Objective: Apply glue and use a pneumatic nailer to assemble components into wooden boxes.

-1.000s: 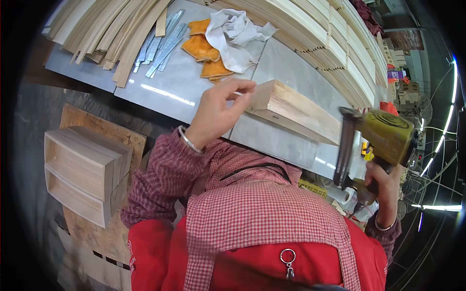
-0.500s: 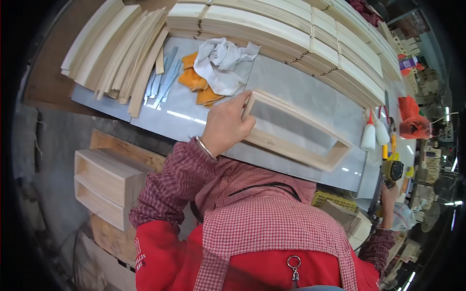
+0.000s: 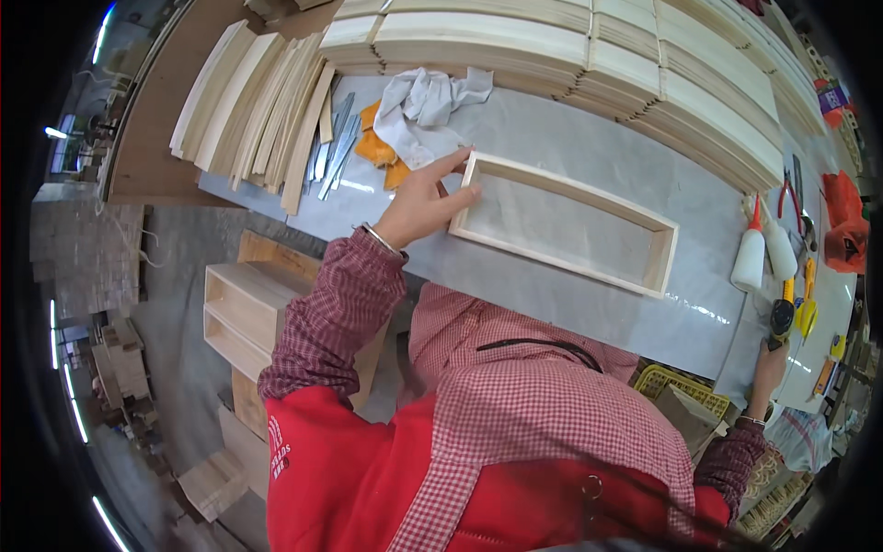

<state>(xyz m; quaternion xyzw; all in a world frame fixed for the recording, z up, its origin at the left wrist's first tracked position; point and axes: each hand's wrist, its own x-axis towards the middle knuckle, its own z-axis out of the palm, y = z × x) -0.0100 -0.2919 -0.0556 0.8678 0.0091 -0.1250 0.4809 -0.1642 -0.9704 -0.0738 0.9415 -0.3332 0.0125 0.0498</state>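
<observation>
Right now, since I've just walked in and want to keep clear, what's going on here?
A person's left hand holds the left end of a wooden frame on a grey table. The right hand is at a yellow and black tool near the table's right side; whether it grips it is hard to tell. Wooden strips are stacked behind the frame.

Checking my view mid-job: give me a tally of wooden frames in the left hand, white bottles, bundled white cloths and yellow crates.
Wooden frame in the left hand: 1
White bottles: 2
Bundled white cloth: 1
Yellow crate, partly hidden: 1
Total: 5
</observation>
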